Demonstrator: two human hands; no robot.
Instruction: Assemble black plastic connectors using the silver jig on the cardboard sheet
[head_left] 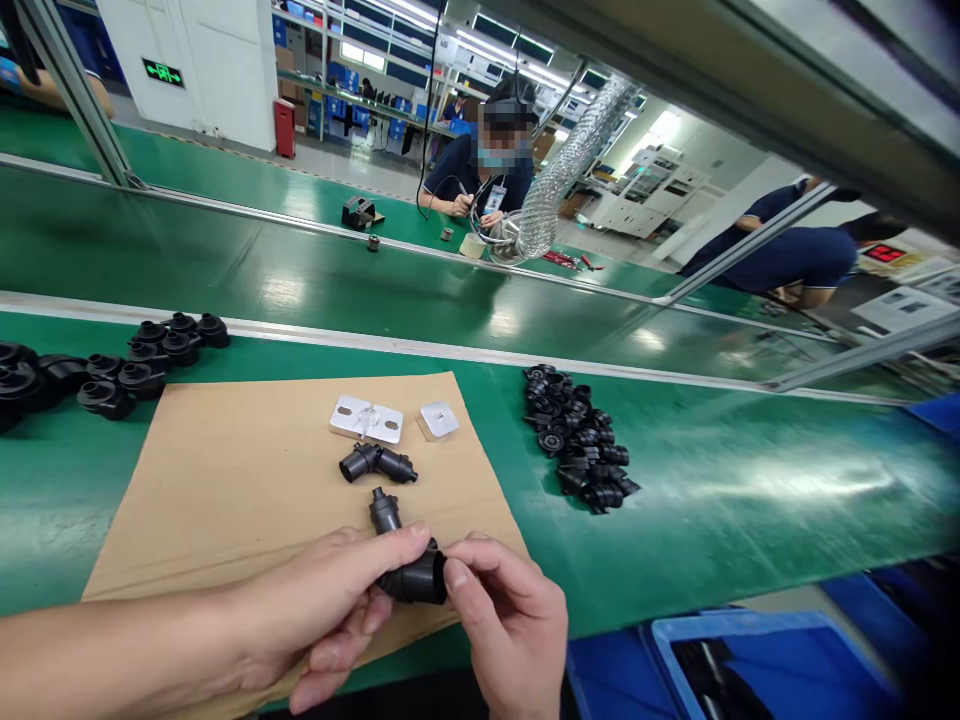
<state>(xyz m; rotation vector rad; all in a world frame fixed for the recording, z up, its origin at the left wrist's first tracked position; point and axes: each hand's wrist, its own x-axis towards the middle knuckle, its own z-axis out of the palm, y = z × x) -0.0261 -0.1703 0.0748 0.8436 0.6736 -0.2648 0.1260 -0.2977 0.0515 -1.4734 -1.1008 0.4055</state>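
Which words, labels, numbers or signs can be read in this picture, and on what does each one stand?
None can be read as words.
Green exit sign on the white wall: only an arrow and a figure show, no letters legible.
Red lit display on the right: too blurred.
White badge on the co-worker's chest: too small.
Black plastic fitting in both hands: no marking visible.

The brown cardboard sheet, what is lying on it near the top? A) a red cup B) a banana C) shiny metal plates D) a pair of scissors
C: two shiny metal plates lie near the far edge of the cardboard sheet, just beyond a black elbow part, while both hands hold another black part.
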